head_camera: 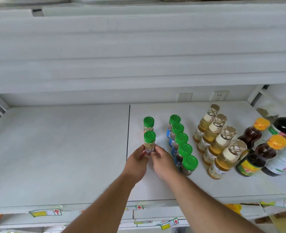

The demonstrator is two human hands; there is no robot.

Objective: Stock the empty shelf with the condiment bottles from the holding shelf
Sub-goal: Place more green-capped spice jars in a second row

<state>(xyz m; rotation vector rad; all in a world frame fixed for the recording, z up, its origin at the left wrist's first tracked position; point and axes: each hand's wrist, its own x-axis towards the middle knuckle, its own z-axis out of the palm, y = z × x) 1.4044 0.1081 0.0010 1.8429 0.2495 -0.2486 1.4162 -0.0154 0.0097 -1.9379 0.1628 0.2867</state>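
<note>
A small clear spice jar (149,145) with a ribbed green screw cap and red label stands upright on the smooth white shelf (58,148), pinched low between the fingertips of the left hand (137,163) and right hand (163,161). An identical jar (148,124) stands just behind.

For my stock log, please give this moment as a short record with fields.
held item: green-capped jar, upright on the shelf
left hand: grips the jar's base
right hand: grips the jar's base
behind it: second green-capped jar
next row to the right: five green-capped jars
further right: four yellow bottles, dark sauce bottles
</note>
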